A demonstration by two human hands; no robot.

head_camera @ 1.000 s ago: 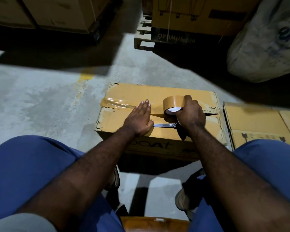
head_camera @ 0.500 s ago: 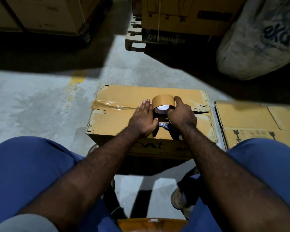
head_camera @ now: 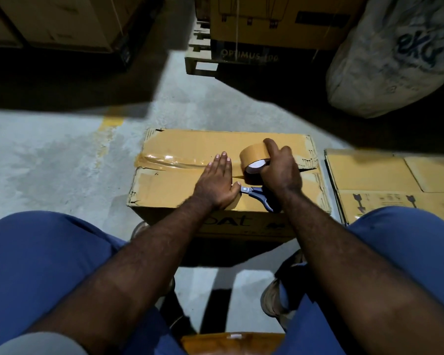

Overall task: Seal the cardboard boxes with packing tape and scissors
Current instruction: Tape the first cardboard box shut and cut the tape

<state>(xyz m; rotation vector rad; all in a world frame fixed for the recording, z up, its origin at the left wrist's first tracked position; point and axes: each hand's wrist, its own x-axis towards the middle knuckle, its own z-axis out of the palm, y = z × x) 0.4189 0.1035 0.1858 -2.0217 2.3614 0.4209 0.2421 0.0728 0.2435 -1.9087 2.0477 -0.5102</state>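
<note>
Head view showed the left hand point(head_camera: 217, 181) flat, fingers straight, on the taped box point(head_camera: 180, 142); the right hand point(head_camera: 280, 170) had its grip curled round the tape roll point(head_camera: 253, 155), scissors point(head_camera: 256, 193) just beneath.

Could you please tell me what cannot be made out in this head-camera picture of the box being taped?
- Scissors: head view; blades hidden under the left hand, handle loops under the right hand, so open or closed is unclear.
- Box front print: head view; the left forearm covers its start.
- Sack lettering: head view; cut off by the right edge.
- Tape roll: head view; the right hand hides its right side.
</note>
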